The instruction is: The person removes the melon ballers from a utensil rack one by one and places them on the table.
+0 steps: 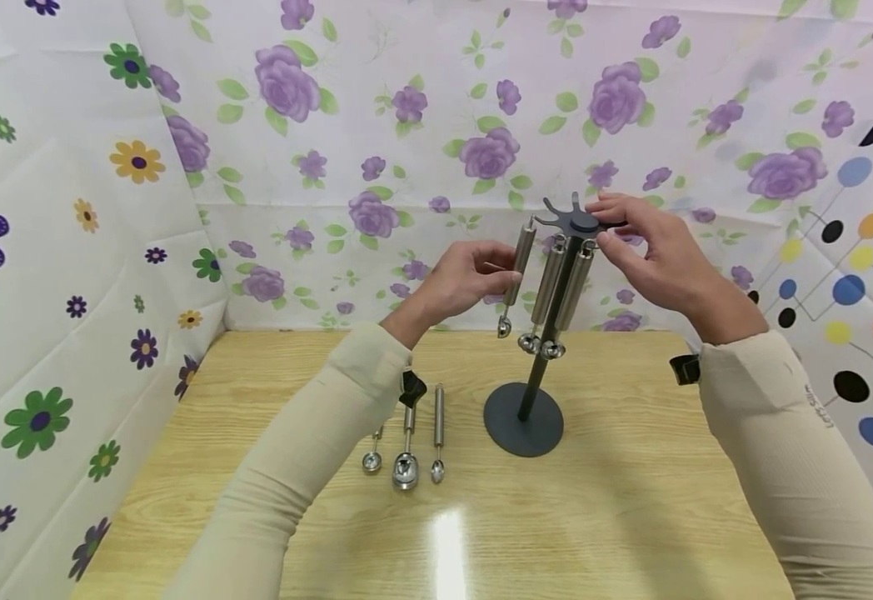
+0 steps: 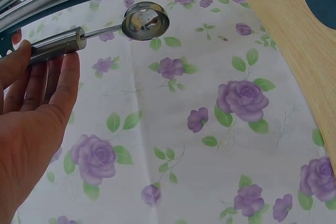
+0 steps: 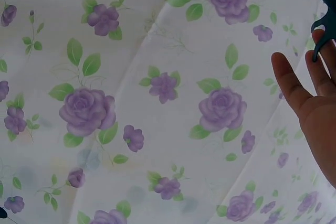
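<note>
My left hand [image 1: 466,279] pinches the steel handle of a melon baller [image 1: 521,262] between thumb and fingers. The tool hangs cup down, its top end at a hook on the left of the dark rack [image 1: 534,375]; whether the hook bears it I cannot tell. In the left wrist view the baller's round cup [image 2: 145,21] points away from the fingers. Two more steel scoops [image 1: 575,292] hang close to the post. My right hand [image 1: 657,254] is at the rack's top, fingers extended and thumb apart, touching a curved hook [image 3: 326,24] in the right wrist view.
On the wooden table [image 1: 616,500], left of the rack's round base [image 1: 507,429], lie a large scoop [image 1: 406,472], a smaller round scoop [image 1: 372,462] and a narrow one [image 1: 439,417]. The left sleeve partly covers them. Flowered cloth [image 1: 406,167] stands behind.
</note>
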`<state>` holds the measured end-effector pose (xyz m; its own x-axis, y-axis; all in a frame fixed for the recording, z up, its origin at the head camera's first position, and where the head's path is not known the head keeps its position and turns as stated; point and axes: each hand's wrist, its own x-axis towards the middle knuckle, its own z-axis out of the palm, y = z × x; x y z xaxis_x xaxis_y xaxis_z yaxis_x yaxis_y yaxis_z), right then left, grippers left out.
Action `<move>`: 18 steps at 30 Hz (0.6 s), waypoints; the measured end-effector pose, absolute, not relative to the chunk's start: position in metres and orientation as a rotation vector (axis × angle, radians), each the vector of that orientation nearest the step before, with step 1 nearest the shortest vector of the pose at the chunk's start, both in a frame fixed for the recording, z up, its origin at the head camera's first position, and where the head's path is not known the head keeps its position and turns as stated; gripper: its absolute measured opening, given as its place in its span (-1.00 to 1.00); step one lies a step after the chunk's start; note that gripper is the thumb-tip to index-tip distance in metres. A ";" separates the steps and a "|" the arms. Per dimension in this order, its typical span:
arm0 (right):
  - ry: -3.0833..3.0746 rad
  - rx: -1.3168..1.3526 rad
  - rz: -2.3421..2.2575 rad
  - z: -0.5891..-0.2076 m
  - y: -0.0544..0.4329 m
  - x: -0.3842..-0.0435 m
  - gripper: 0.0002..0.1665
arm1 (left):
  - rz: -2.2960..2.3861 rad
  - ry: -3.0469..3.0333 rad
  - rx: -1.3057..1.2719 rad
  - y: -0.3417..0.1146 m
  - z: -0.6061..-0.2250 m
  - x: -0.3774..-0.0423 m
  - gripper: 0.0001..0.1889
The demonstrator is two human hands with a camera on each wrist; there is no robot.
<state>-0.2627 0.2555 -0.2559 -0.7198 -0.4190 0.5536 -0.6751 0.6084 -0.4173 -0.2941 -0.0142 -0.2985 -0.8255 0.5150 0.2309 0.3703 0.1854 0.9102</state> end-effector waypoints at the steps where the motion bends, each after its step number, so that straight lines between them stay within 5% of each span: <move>1: -2.427 0.872 0.869 -0.256 0.256 -0.263 -0.63 | 1.721 2.318 0.869 -0.015 -0.298 -0.294 -0.72; 18: -2.408 0.856 0.892 -0.258 0.254 -0.263 -0.66 | 1.770 2.336 0.798 -0.051 -0.304 -0.287 -0.71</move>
<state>-0.2628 0.2537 -0.2582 -0.7160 -0.3977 0.5738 -0.6755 0.6021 -0.4256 -0.2875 -0.0510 -0.3040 -0.8569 0.4634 0.2259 0.3430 0.1851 0.9209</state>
